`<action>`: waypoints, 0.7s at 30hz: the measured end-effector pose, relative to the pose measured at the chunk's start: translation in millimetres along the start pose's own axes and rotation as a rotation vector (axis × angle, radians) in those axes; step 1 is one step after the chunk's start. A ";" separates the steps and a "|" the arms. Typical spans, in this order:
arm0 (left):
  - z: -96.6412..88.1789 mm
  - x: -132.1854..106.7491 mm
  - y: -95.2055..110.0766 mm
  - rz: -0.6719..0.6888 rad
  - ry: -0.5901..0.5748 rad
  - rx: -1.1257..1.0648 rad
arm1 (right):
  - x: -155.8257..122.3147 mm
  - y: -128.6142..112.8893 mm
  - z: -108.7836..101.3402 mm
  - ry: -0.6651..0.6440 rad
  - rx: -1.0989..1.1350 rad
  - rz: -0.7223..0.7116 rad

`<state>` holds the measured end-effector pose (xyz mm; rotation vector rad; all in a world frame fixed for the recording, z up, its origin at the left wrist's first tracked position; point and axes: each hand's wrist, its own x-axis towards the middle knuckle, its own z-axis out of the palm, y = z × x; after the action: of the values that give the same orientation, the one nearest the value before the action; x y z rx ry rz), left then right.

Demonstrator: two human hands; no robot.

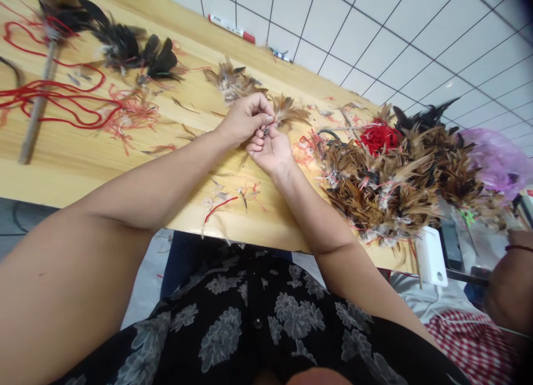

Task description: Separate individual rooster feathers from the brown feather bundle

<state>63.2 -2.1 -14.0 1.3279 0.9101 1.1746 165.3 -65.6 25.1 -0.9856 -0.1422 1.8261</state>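
Observation:
My left hand (249,118) and my right hand (272,146) meet above the middle of the wooden table (187,168). The left thumb and finger are pinched together at the right hand's fingertips. My right hand is turned palm up with its fingers curled in. A small dark bit shows between the fingers, too small to name. Just beyond the fingertips fans a tuft of brown feathers (291,112); whether the hands touch it I cannot tell. Behind my left hand lies a lighter brown feather bunch (231,82).
To the right is a heap of brown feather bunches (383,180) with red string (380,136), near a purple plastic bag (497,160) and a white power strip (432,256). Left lie black feathers (120,44), red cord (70,99) and a stick (38,107). Another person's arm (510,285) shows at right.

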 end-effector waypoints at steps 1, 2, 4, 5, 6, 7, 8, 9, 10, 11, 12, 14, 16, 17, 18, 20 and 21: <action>-0.3 0.3 -1.3 0.004 -0.004 -0.003 | -0.3 0.2 0.0 0.003 -0.015 -0.003; -0.6 0.8 -2.9 0.010 -0.006 -0.005 | -0.6 0.6 0.0 0.007 -0.030 -0.007; -1.1 2.1 -6.5 0.024 -0.009 0.000 | -1.5 1.5 0.6 0.018 -0.060 -0.011; -1.3 3.0 -8.3 0.032 -0.011 0.004 | -2.0 2.0 1.1 0.025 -0.079 -0.009; -1.5 4.0 -10.1 0.038 -0.013 0.004 | -2.4 2.2 1.6 0.032 -0.103 -0.003; -1.8 5.2 -11.7 0.039 -0.015 0.000 | -2.9 2.1 2.1 0.039 -0.135 0.007; -2.3 6.5 -13.2 0.036 -0.015 -0.009 | -3.3 1.5 2.4 0.044 -0.173 0.018; -3.1 7.9 -14.5 0.026 -0.015 -0.021 | -3.6 0.2 2.4 0.044 -0.215 0.030; -4.1 9.4 -15.5 0.012 -0.014 -0.032 | -3.8 -1.9 2.0 0.040 -0.259 0.041; -5.3 11.0 -16.2 -0.006 -0.016 -0.040 | -4.0 -4.7 1.1 0.033 -0.304 0.048; -6.8 12.5 -16.7 -0.022 -0.016 -0.045 | -4.2 -8.1 -0.3 0.025 -0.350 0.051; -10.0 15.2 -16.8 -0.049 -0.032 -0.048 | -4.4 -16.1 -4.6 0.014 -0.445 0.027; -13.2 17.6 -16.9 -0.058 -0.050 -0.050 | -4.8 -24.5 -9.8 0.006 -0.545 -0.029; -14.6 18.8 -17.3 -0.058 -0.057 -0.050 | -5.2 -28.6 -12.4 -0.003 -0.598 -0.059; -15.7 20.1 -18.1 -0.055 -0.065 -0.048 | -5.6 -32.5 -14.9 -0.016 -0.655 -0.082; -17.5 23.0 -21.1 -0.046 -0.079 -0.041 | -6.4 -40.1 -19.3 -0.047 -0.777 -0.111; -18.1 24.5 -23.2 -0.044 -0.087 -0.041 | -6.4 -43.9 -21.5 -0.057 -0.837 -0.123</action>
<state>53.5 28.4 -35.0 1.3094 0.8437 1.0884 212.4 -56.7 36.7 -1.4420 -1.0406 1.6856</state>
